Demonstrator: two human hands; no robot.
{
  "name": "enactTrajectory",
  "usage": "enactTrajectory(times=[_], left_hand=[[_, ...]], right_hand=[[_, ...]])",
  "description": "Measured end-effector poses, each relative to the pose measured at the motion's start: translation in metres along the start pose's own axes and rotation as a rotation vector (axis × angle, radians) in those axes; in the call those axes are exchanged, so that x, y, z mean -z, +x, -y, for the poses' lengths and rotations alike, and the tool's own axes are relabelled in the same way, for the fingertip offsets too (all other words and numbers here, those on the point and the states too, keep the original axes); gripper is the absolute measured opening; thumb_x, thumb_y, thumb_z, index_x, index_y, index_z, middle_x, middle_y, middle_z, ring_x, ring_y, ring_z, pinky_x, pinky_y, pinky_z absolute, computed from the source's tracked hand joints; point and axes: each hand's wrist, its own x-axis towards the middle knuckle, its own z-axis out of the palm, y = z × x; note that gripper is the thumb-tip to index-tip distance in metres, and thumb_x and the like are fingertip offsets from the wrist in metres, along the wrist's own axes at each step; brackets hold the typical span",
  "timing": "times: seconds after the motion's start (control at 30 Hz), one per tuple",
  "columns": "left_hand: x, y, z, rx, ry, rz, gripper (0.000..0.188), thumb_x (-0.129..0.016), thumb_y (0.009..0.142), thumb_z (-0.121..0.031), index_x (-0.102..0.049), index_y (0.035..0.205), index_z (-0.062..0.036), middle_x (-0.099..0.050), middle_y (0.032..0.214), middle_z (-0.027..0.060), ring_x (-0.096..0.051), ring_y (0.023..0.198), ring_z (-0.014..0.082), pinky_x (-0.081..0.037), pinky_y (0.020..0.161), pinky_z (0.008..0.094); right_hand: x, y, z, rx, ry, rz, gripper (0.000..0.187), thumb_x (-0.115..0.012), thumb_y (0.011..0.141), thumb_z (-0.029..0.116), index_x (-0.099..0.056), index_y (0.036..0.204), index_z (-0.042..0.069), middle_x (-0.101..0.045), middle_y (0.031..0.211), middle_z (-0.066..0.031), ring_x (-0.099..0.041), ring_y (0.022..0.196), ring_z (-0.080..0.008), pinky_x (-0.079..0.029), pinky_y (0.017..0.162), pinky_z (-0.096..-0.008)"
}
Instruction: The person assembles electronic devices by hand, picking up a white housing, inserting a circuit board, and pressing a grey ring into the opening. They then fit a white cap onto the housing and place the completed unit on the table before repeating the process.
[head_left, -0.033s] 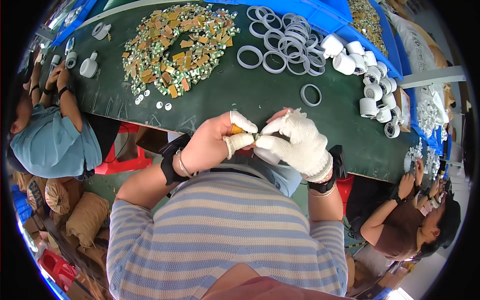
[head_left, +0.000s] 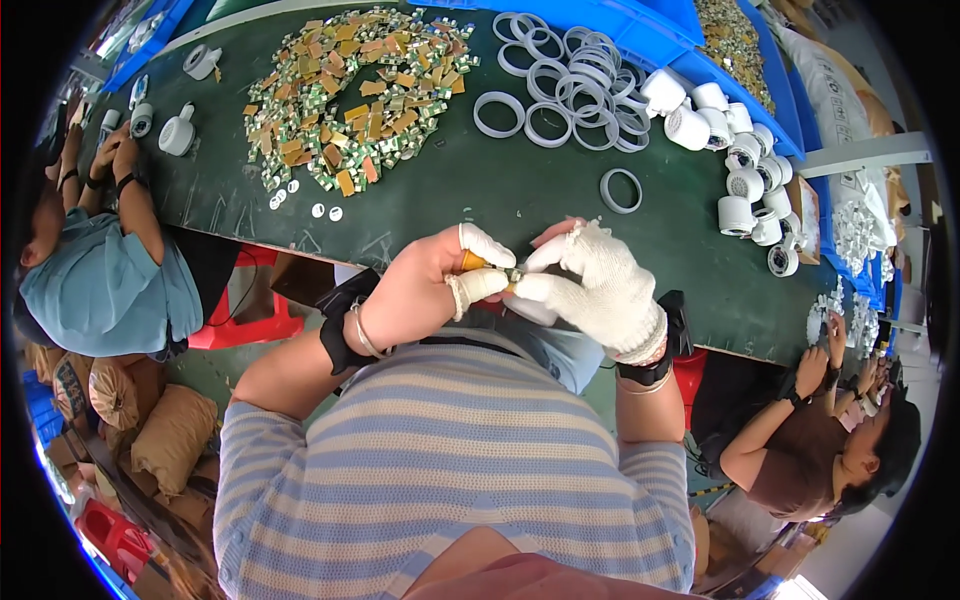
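Over the table's near edge, my two hands meet fingertip to fingertip. My left hand [head_left: 405, 290], with white coverings on its thumb and forefinger and something orange [head_left: 473, 261] behind them, pinches one side of a small circuit board [head_left: 514, 275]. From the other side my right hand [head_left: 600, 285], in a white knit glove, closes thumb and finger on the same board. Fingertips cover much of it. Beneath the right hand a whitish rounded shape [head_left: 533, 311] shows only partly. Ahead lies a heap of small green and tan circuit boards [head_left: 345, 120].
Pale plastic rings [head_left: 497, 115] lie piled beyond my hands, one ring [head_left: 621, 172] apart. White round housings [head_left: 687, 128] cluster at the right beside blue bins [head_left: 640, 30]. Small white discs [head_left: 319, 211] dot the green tabletop [head_left: 440, 195]. Co-workers sit left [head_left: 130, 270] and right [head_left: 800, 450].
Almost nothing differs. The small circuit board and my fingertips have shifted very slightly, and both hands keep their pinch.
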Motion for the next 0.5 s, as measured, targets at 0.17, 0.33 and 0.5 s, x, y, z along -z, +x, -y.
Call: enactTrajectory(times=[0.17, 0.33, 0.5], left_hand=[[-0.002, 0.001, -0.006, -0.028, -0.114, 0.018, 0.020, -0.066, 0.100, 0.002, -0.062, 0.120, 0.0008, -0.074, 0.109, 0.0088, -0.072, 0.100, 0.0153, -0.058, 0.090, 0.0305], [0.003, -0.001, -0.003, -0.001, -0.097, 0.016, 0.021, -0.067, 0.101, 0.001, -0.061, 0.121, -0.0004, -0.074, 0.112, 0.0092, -0.072, 0.101, 0.0159, -0.057, 0.091, 0.0300], [-0.008, -0.011, -0.009, -0.152, 0.519, -0.113, 0.017, -0.074, 0.096, 0.000, -0.067, 0.112, -0.0032, -0.076, 0.103, 0.0072, -0.072, 0.092, 0.0134, -0.057, 0.083, 0.0285]], right_hand=[[-0.002, -0.011, -0.006, 0.014, 0.113, -0.040, 0.021, -0.083, 0.086, 0.014, -0.075, 0.105, 0.009, -0.072, 0.106, -0.0111, -0.071, 0.092, -0.0238, -0.054, 0.083, -0.0341], [-0.013, -0.013, -0.010, -0.042, 0.208, -0.088, 0.019, -0.082, 0.087, 0.013, -0.075, 0.104, 0.008, -0.073, 0.104, -0.0099, -0.071, 0.098, -0.0240, -0.054, 0.086, -0.0346], [-0.010, -0.002, -0.014, 0.162, -0.044, -0.027, 0.022, -0.085, 0.082, 0.015, -0.075, 0.102, 0.009, -0.074, 0.097, -0.0068, -0.070, 0.100, -0.0305, -0.052, 0.093, -0.0438]])
